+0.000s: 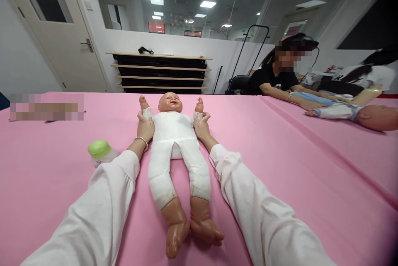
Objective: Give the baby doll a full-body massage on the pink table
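A baby doll [174,129] with a white cloth body lies on its back on the pink-covered table [267,154], its head away from me and its feet towards me. My left hand [145,127] is closed around the doll's arm on the left side. Around the arm on the right side, my right hand [201,126] is wrapped in the same way. Both doll arms point up beside its head, and the small plastic hands stick out above my fingers. To the left of my left forearm stands a jar with a green lid [99,149], partly behind my sleeve.
At the right, a person in a black top [276,75] has their hands on another doll [338,110] in blue and white clothing. A blurred-out item [46,107] lies at the table's far left. Beyond the far edge is a black shelf unit [161,73].
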A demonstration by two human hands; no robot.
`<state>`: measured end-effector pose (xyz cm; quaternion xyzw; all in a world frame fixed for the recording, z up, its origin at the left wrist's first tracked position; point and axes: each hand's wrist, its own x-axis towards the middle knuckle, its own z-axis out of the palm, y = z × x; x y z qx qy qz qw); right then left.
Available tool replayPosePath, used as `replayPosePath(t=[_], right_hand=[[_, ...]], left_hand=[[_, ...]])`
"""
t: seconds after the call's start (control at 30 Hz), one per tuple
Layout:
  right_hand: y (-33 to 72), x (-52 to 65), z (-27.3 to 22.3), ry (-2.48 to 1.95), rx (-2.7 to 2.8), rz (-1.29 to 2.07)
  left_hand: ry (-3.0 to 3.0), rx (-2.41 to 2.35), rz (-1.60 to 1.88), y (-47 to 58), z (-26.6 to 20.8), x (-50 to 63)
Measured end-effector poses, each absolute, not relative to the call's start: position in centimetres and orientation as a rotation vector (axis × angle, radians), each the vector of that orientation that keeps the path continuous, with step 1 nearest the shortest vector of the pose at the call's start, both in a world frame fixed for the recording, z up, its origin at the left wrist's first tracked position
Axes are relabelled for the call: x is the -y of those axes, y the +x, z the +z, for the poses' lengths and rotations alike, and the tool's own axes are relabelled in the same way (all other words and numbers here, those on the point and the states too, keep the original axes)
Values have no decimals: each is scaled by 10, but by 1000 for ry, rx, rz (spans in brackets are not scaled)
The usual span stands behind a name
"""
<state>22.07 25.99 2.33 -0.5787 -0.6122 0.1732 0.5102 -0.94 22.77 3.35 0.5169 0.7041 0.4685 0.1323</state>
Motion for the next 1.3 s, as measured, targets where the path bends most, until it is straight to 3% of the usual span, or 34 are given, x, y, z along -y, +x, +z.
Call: replayPosePath(t=[1.3], right_hand=[[226,-265,21,-1382,1656,349]], left_hand=[[1767,-2051,1229,-16,29,-235]])
